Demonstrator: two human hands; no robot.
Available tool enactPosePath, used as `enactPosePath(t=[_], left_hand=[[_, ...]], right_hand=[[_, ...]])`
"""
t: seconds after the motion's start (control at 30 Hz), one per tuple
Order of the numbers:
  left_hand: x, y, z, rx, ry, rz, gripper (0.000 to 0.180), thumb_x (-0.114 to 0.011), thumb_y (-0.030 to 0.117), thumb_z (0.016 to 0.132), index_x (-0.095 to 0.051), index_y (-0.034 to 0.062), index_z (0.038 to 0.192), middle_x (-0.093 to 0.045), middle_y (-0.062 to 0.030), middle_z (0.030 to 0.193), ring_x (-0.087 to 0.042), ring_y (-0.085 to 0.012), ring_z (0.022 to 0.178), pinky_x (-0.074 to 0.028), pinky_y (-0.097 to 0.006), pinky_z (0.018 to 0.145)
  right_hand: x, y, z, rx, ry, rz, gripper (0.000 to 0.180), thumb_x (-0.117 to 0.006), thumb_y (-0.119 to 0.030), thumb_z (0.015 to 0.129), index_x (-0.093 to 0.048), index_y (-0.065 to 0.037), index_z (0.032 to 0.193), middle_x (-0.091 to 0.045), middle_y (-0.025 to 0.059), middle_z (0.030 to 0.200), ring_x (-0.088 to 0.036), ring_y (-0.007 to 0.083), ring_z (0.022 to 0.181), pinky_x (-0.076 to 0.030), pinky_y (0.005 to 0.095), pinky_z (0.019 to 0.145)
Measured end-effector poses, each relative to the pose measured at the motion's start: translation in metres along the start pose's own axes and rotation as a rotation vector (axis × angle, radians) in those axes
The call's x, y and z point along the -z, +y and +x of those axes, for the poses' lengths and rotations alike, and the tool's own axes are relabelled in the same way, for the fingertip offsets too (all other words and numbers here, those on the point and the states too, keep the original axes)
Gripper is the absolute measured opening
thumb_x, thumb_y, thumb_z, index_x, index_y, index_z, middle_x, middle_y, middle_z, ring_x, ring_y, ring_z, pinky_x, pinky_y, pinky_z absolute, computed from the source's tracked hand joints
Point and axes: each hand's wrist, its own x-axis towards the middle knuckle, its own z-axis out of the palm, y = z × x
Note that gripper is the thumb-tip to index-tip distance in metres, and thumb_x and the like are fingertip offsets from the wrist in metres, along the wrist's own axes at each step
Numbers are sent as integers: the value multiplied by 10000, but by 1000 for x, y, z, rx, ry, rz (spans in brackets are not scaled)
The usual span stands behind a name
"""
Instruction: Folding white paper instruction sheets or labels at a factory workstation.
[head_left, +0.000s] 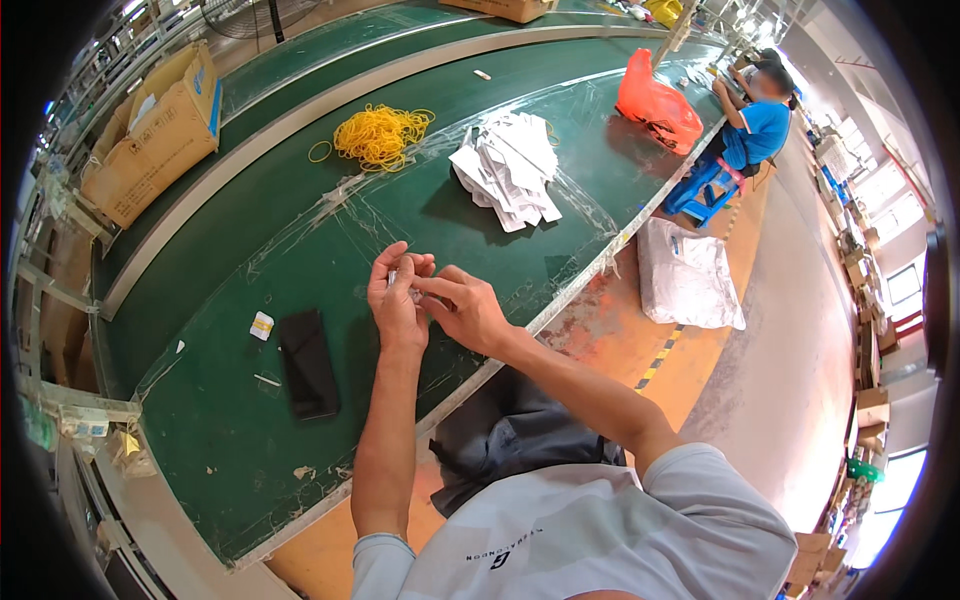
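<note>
Above the front part of a green work table (240, 470), my two hands meet with fingers curled inward. My left hand (398, 295) is closed around a small, pale, shiny item (416, 294), mostly covered by fingers, so its kind is unclear. The fingertips of my right hand (468, 310) pinch at the same spot. Beyond them lies a loose pile of white paper slips (508, 168). A tangled heap of yellow rubber bands (384, 137) sits further left. A black phone-like slab (308, 364) rests left of my forearm, near a small white-and-yellow packet (262, 325).
An orange-red plastic bag (655, 100) stands on the table's far right. A cardboard box (160, 135) is at the far left, behind a metal rail (230, 160). A whitish wrapped bundle (688, 272) lies beside the table. Further along, a person in blue (762, 125) sits on a blue stool (712, 200).
</note>
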Motion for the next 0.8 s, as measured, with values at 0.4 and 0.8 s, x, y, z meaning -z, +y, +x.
enactPosePath(t=[0.4,0.8], left_hand=[[13,27,6,30,-34,47,189,-684,163,1019,-664,36,1158,-436,63,699,-384,-39,588,-298,-222,507],[4,25,4,140,-21,235,178,-671,180,1035,-684,22,1117,-477,39,645,-368,-51,481,-291,-234,447]], right_hand=[[158,117,89,-15,30,-272,177,-773,-108,876,-761,-50,1043,-743,108,924,-721,218,760,-570,333,686],[180,208,166,-53,-154,-594,263,-769,-250,843,-752,-51,1013,-743,174,997,-722,358,920,-561,450,823]])
